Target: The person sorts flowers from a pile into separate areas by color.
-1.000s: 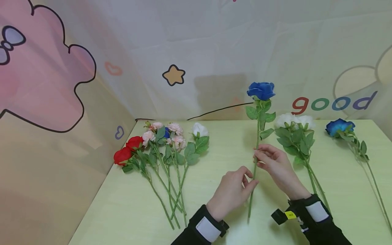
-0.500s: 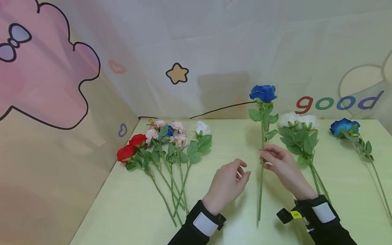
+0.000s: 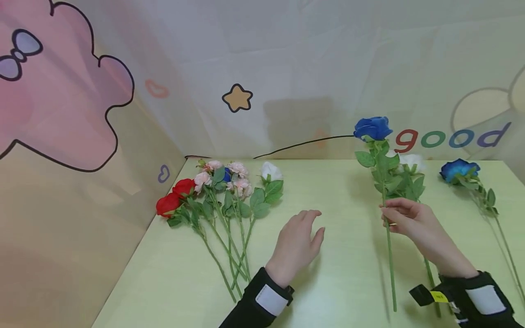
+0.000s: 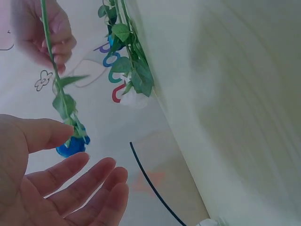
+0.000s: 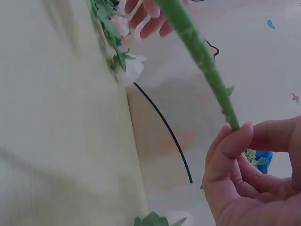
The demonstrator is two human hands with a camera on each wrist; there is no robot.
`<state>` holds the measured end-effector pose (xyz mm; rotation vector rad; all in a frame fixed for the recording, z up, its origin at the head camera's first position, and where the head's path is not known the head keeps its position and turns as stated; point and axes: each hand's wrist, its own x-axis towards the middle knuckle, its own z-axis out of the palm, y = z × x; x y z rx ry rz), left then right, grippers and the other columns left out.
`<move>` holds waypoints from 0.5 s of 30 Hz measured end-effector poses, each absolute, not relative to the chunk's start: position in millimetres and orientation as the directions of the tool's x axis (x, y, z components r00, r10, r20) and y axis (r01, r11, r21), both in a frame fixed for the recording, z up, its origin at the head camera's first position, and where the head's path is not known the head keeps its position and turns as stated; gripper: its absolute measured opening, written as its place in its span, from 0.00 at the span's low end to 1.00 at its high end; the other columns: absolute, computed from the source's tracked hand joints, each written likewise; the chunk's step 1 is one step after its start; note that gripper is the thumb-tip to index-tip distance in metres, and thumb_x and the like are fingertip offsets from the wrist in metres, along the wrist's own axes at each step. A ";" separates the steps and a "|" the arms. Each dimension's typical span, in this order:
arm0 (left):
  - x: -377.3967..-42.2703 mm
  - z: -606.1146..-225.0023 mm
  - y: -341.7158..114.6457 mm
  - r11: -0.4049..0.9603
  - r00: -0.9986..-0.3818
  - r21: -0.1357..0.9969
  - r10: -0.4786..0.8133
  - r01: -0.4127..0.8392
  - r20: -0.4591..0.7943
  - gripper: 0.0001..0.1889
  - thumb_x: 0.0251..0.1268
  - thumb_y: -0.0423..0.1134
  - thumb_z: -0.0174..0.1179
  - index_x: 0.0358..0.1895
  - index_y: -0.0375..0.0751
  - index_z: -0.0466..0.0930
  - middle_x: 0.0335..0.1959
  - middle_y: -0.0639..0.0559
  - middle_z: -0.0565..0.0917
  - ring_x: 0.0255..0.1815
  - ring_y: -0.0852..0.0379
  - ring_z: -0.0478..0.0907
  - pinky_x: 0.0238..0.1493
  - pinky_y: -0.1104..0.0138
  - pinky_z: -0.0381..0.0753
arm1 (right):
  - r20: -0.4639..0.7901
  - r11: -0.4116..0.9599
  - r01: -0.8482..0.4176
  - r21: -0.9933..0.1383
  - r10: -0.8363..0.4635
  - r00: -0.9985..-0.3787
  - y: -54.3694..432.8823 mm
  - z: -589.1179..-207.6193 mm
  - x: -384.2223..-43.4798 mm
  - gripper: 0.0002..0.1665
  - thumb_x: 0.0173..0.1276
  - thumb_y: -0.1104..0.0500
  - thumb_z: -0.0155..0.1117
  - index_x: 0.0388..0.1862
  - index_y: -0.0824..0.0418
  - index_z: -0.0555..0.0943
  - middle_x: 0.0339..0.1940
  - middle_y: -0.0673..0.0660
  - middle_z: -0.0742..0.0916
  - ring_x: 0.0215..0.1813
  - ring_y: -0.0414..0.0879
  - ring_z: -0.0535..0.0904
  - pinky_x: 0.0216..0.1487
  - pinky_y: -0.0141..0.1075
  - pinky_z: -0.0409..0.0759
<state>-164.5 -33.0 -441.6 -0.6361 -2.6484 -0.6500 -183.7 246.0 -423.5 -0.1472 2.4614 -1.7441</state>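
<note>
A long-stemmed blue rose (image 3: 373,128) stands upright in my right hand (image 3: 418,228), whose thumb and fingers pinch its green stem midway. In the right wrist view the stem (image 5: 204,63) runs down into the pinch of the right hand (image 5: 254,174). Behind the held flower lie white roses (image 3: 412,162), partly hidden by its leaves and by the hand. My left hand (image 3: 293,246) hovers over the middle of the table with fingers spread and nothing in them. The left wrist view shows that left hand (image 4: 70,183) with thumb and fingers apart.
On the table (image 3: 328,282), a bunch on the left holds red roses (image 3: 169,205), pink flowers (image 3: 239,187) and a white rose (image 3: 271,171), stems crossing. Another blue rose (image 3: 459,169) lies at the right. A printed cloth (image 3: 197,100) hangs behind the table.
My right hand has carried the blue rose to the right, in front of the white roses. My left hand has left the stem, drawn back leftward and spread its fingers.
</note>
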 end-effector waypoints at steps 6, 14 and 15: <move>-166.1 -439.5 -35.7 0.806 -0.845 0.339 0.335 0.486 0.417 0.16 0.71 0.41 0.61 0.58 0.42 0.80 0.50 0.49 0.87 0.43 0.53 0.85 0.41 0.69 0.83 | -0.010 0.560 -0.062 -0.826 -0.125 -0.992 288.2 -418.5 -178.4 0.25 0.81 0.56 0.50 0.63 0.78 0.69 0.34 0.26 0.80 0.37 0.26 0.80 0.37 0.27 0.84; -166.6 -439.9 -35.9 0.798 -0.836 0.341 0.337 0.498 0.433 0.16 0.70 0.40 0.62 0.58 0.42 0.80 0.50 0.49 0.87 0.43 0.53 0.85 0.40 0.69 0.83 | 0.033 0.674 0.018 -0.739 0.063 -0.997 369.7 -452.0 -188.0 0.18 0.80 0.55 0.52 0.58 0.67 0.76 0.28 0.28 0.78 0.28 0.25 0.78 0.29 0.26 0.82; -166.7 -439.9 -35.9 0.797 -0.835 0.339 0.338 0.499 0.435 0.16 0.70 0.40 0.62 0.58 0.42 0.80 0.50 0.49 0.87 0.43 0.53 0.85 0.40 0.69 0.83 | 0.049 0.656 0.031 -0.754 0.103 -0.993 387.8 -466.3 -195.0 0.13 0.79 0.55 0.53 0.54 0.59 0.78 0.26 0.29 0.78 0.27 0.26 0.78 0.28 0.26 0.81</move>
